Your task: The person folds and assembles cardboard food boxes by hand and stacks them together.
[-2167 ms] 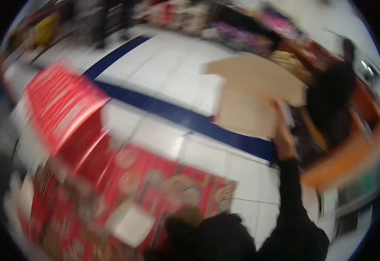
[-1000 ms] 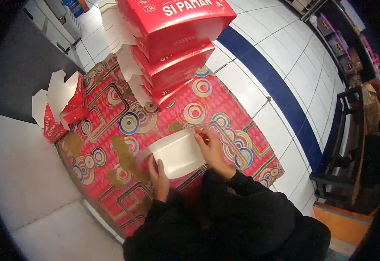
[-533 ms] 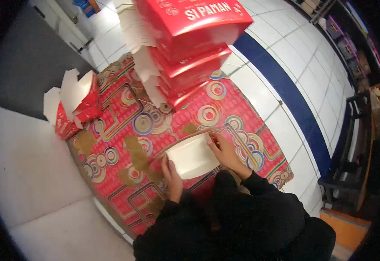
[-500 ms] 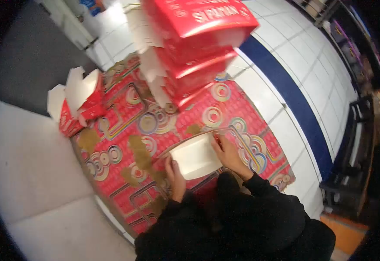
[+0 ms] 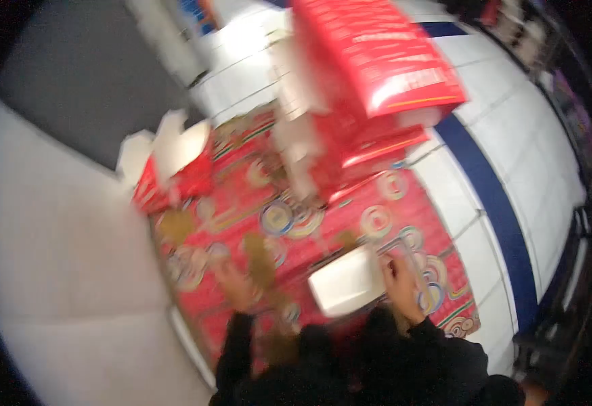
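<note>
A small box with a white inside lies open-topped on the red patterned mat, near my knees. My right hand holds its right end, fingers curled at the wall. Left of the box, apart from it, my left hand hovers over the mat, smeared by motion, its fingers too blurred to read. Beyond them rises a stack of red boxes with white flaps on its left side. Two red boxes with raised white flaps stand at the mat's left edge.
A dark grey panel and a pale surface border the mat on the left. White floor tiles with a dark blue stripe run along the right. Dark shelving or furniture is at the far right, blurred.
My left hand has let go of the white-lined box and moved left. My right hand stays at the box's right end. The view has shifted, so things appear further right.
</note>
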Tool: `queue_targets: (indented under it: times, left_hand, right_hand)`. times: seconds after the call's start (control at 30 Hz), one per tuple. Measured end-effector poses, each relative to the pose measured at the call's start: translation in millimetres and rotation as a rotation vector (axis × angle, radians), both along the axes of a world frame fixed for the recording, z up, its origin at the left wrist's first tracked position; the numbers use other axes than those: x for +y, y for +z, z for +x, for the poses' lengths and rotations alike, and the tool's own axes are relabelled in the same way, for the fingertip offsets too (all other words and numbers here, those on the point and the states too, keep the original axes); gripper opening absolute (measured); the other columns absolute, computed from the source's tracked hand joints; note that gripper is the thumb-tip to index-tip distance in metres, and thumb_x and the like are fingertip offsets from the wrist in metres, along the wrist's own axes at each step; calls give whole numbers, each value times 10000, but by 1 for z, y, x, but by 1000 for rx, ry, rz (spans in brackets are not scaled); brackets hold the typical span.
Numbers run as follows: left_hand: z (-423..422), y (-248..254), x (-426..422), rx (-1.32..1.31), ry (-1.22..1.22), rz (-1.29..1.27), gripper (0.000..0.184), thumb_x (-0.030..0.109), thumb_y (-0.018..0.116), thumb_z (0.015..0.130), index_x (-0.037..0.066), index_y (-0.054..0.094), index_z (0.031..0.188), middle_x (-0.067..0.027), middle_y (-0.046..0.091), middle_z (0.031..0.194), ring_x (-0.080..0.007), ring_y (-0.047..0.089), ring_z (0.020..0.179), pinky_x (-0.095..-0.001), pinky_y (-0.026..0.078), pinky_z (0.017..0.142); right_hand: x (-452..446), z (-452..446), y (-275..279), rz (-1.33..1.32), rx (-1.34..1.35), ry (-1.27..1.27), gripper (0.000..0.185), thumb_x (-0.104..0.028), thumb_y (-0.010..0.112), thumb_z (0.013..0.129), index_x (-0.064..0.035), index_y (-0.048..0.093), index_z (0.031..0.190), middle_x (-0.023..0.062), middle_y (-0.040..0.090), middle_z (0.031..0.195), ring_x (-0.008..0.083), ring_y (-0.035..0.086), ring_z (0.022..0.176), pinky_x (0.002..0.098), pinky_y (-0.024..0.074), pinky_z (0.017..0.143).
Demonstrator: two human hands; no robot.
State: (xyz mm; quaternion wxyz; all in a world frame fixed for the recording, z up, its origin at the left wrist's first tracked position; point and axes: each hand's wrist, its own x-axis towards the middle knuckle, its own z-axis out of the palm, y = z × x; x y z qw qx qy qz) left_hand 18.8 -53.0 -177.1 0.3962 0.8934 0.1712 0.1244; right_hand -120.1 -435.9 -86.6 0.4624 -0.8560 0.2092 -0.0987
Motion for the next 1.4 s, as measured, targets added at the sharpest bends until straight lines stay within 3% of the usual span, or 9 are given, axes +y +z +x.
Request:
queue_targets:
  times: [0.03, 0.07, 0.13, 0.43, 0.83, 1.03, 1.1, 1.2, 1.4]
  left_hand:
    - [45, 14, 12, -55, -50, 244, 483, 123, 507, 959, -28, 412, 1409, -199, 539, 1285, -318, 516, 1140, -413, 412, 1004]
    - [90, 26, 5, -292, -167, -16, 521, 130, 525, 951, -29, 379, 1426, -193, 542, 1268, -320, 521, 1127, -408, 405, 1024]
    - [145, 108, -22, -279, -309, 382, 570, 267, 541, 958, 56, 367, 1458, -211, 532, 1313, -372, 544, 1142, -456, 415, 1029]
    - [303, 85, 14, 72, -303, 511, 441, 411, 546, 968, 12, 579, 1152, -299, 645, 1027, -483, 617, 966, -530, 477, 815]
    - [83, 215, 24, -733, -149, 323, 361, 329, 655, 942, -19, 580, 1001, -185, 598, 915, -342, 574, 839, -420, 467, 779]
    - [-28, 258, -55, -651, -1099, 325, 375, 367, 778, 742, 63, 649, 919, -141, 619, 951, -350, 622, 971, -463, 527, 882]
    - [-32, 261, -96, -678, -1317, 362, 392, 403, 788, 731, 88, 653, 921, -101, 610, 926, -315, 624, 976, -443, 545, 892]
    - [-42, 244, -138, -757, -1444, 293, 364, 374, 749, 745, 98, 623, 946, -60, 587, 885, -259, 619, 945, -423, 526, 943]
    - [-102, 166, -146, -544, -1405, -15, 360, 285, 749, 796, 77, 597, 1048, -83, 593, 962, -234, 611, 965, -394, 500, 909]
  right_hand:
    - [-3, -4, -4, 54, -6, -22, 266, -215, 589, 974, -31, 639, 1161, 81, 605, 803, 163, 554, 718, 322, 450, 645]
    - [-3, -8, 2, 219, 78, -55, 243, -208, 594, 968, -29, 639, 1126, 87, 631, 825, 149, 575, 755, 314, 463, 665]
    - [-8, -15, -4, 25, 0, -30, 238, -154, 604, 940, -15, 651, 1127, 117, 687, 888, 217, 645, 777, 339, 509, 709]
    - [-11, -20, 1, 194, 65, 28, 234, -171, 565, 984, 4, 647, 1115, 145, 693, 1000, 250, 670, 906, 361, 520, 815]
    - [-10, -6, 68, 156, 30, 120, 355, -328, 516, 1030, -17, 635, 1151, 107, 682, 958, 196, 644, 849, 313, 501, 731]
    - [-42, 11, 132, 1042, -70, 254, 653, -513, 411, 1030, -105, 282, 1524, 139, 623, 1157, 253, 655, 978, 377, 530, 826]
    - [-45, 10, 155, 989, -102, 246, 680, -566, 374, 1020, -194, 212, 1566, 159, 545, 1352, 270, 619, 1104, 433, 503, 922]
    - [-52, -3, 156, 972, -72, 30, 618, -420, 371, 1054, -35, 266, 1526, 127, 461, 1462, 223, 473, 1325, 347, 404, 1076]
    - [-70, -34, 96, 463, 66, -47, 519, -326, 383, 1038, -30, 370, 1464, 148, 488, 1408, 220, 504, 1260, 330, 388, 1050]
